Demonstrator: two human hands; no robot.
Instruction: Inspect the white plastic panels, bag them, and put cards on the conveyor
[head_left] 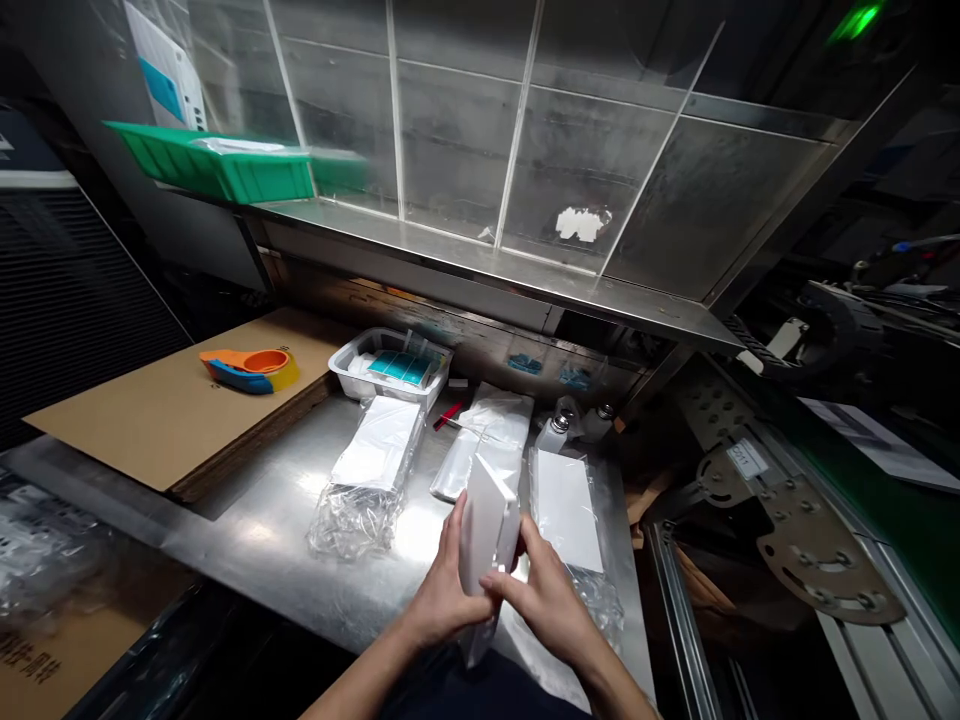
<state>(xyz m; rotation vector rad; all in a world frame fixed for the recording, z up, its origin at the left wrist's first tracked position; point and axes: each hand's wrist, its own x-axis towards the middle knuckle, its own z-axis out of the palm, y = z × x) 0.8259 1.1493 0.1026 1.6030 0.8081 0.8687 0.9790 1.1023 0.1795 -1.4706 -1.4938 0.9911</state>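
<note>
Both my hands hold a flat white box point(486, 520) upright over the front of the steel table point(270, 520). My left hand point(442, 590) wraps its left side, fingers closed on it. Closed on the box's lower right edge is my right hand point(544, 590). Clear film hangs below the box. A white box in a clear bag point(371, 465) lies to the left. Another bagged white box point(566, 505) lies just right of my hands. An empty-looking clear bag point(487, 435) lies behind the held box.
A clear tray point(390, 365) with teal-labelled items sits at the back. An orange-and-blue tape dispenser point(247, 370) rests on stacked cardboard point(150, 420) at left. A green bin point(217, 165) stands on the steel shelf above. Conveyor hardware point(810, 530) runs along the right.
</note>
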